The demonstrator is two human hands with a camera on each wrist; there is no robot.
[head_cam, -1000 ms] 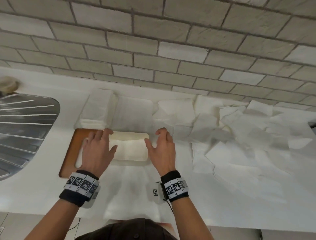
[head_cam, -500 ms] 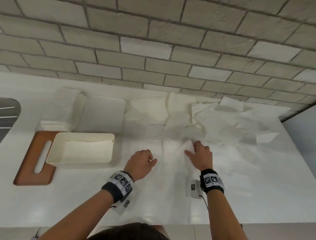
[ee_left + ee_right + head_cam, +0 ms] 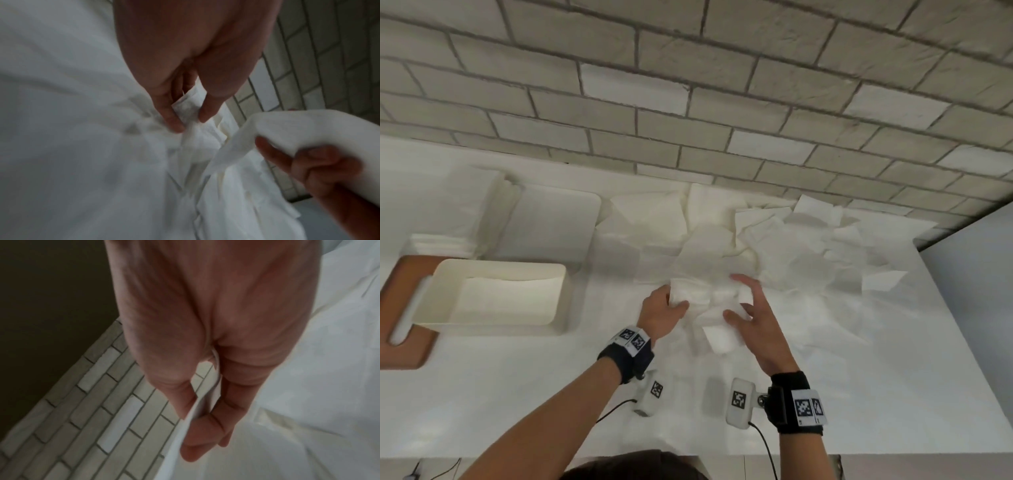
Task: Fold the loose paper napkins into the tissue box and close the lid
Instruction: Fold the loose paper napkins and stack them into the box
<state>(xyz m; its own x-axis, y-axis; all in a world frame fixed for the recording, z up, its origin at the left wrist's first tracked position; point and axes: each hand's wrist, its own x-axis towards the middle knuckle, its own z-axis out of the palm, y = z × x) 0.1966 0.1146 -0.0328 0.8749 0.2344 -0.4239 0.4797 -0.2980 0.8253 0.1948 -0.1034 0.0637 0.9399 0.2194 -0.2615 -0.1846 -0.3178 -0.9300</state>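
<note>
We hold one napkin [image 3: 709, 301] above the counter [image 3: 859, 359], at the near edge of the loose pile [image 3: 808, 253]. Our left hand [image 3: 659, 313] pinches its left end, our right hand [image 3: 755, 317] its right. We should match the edges and crease it flat before carrying it left to the open box [image 3: 496, 294], well apart.

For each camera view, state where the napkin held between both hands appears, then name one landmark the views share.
Head: the napkin lies centre, between left hand and right hand.
Left wrist: centre, pinched at.
Right wrist: lower centre, an edge between fingers.
Shared landmark: brick wall.
</note>
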